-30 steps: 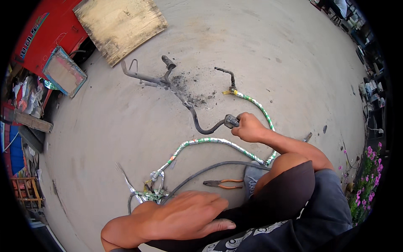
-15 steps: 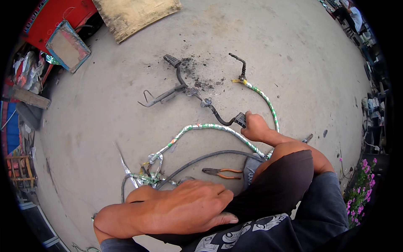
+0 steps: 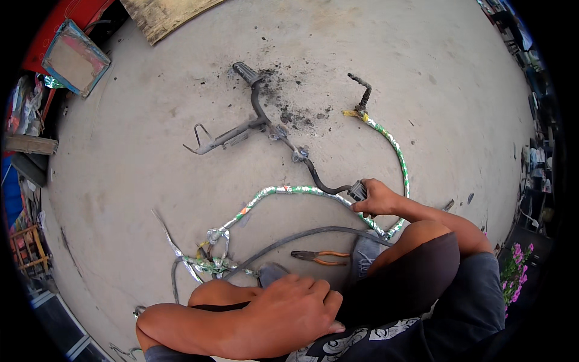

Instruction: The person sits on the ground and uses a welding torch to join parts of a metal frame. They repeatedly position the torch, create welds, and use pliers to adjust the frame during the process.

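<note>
My right hand (image 3: 379,198) is closed around the ribbed rubber end of a motorcycle footrest bar (image 3: 318,177). This dark, bent metal bar lies on the concrete, with another ribbed foot peg (image 3: 246,73) at its far end and a side stand (image 3: 220,140) with a spring jutting left. My left hand (image 3: 294,317) lies loosely curled over my lap, its fingers bent under; no object shows in it. Between my feet rest pliers (image 3: 325,257) with orange handles. A hose wrapped in green and silver foil (image 3: 289,190) arcs in front of me, partly behind the right hand.
Black crumbs of dirt (image 3: 295,114) lie beside the bar. A black hose (image 3: 283,240) curves near my feet. A wooden board (image 3: 172,15) and a blue-edged framed panel (image 3: 75,58) are at the far left. Pink flowers (image 3: 517,271) stand at the right.
The view has shifted and come somewhat closer to the ground. My right hand still grips the foot peg, its fingers now more visibly around it. My left hand stays curled over my lap.
</note>
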Demonstrator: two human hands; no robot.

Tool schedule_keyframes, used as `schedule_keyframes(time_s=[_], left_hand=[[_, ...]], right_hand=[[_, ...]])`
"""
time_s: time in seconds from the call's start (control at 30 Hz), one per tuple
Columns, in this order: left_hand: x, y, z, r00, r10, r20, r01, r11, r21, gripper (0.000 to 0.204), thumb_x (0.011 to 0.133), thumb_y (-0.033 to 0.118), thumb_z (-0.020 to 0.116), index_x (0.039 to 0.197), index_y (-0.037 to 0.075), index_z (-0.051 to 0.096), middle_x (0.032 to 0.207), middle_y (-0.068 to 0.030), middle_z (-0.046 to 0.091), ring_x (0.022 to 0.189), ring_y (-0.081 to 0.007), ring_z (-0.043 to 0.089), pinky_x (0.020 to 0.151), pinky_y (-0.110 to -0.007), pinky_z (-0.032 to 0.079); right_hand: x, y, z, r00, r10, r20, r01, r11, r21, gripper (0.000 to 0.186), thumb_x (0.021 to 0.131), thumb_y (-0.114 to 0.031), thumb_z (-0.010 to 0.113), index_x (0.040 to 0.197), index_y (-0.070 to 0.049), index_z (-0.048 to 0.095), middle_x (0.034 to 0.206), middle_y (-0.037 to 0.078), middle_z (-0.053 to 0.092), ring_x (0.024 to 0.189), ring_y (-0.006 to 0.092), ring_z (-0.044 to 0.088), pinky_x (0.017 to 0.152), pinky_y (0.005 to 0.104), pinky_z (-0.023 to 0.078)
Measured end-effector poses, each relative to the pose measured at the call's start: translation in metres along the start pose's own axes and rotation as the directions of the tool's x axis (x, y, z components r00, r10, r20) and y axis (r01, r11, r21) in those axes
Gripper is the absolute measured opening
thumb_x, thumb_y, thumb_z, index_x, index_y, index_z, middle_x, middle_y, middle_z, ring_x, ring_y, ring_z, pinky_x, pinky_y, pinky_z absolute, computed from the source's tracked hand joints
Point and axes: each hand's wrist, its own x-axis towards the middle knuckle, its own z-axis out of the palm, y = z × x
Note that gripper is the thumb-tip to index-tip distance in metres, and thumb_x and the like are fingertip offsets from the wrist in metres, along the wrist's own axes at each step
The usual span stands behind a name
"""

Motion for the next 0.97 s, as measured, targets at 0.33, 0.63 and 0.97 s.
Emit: schedule_keyframes(time_s=[0.33,0.63,0.97], left_hand=[[-0.012,0.023,-0.013,0.993,-0.114,0.01,0.113,0.987,0.11,0.038,0.084,0.041,0.072,0.09,0.004,0.064,0.084,-0.009,0.06,0.084,-0.0248,0.061,0.076,-0.037,0.045],[-0.027,0.059,0.018,0.951,-0.294,0.093,0.284,0.953,0.108,0.041,0.091,0.041,0.071,0.086,0.001,0.062,0.076,-0.0115,0.062,0.078,-0.0321,0.068,0.068,-0.042,0.053],[-0.035,0.077,0.091,0.76,-0.585,-0.283,0.519,0.808,-0.278,0.025,0.089,0.025,0.073,0.093,0.0,0.067,0.086,-0.0174,0.069,0.082,-0.0345,0.071,0.071,-0.046,0.056]], right_hand=[[0.002,-0.011,-0.005,0.952,0.102,0.288,-0.218,0.888,0.405,0.018,0.077,-0.003,0.083,0.08,0.001,0.066,0.067,0.008,0.065,0.053,0.017,0.063,0.047,0.0318,0.049],[-0.034,-0.076,0.012,0.966,0.207,0.157,-0.242,0.936,0.254,0.018,0.075,-0.003,0.083,0.073,0.004,0.067,0.064,0.01,0.064,0.051,0.0184,0.062,0.044,0.0337,0.049],[-0.107,-0.261,0.024,0.959,0.281,-0.022,-0.276,0.952,0.134,0.016,0.078,0.003,0.076,0.07,0.004,0.063,0.062,0.01,0.061,0.048,0.0171,0.058,0.041,0.0321,0.045]])
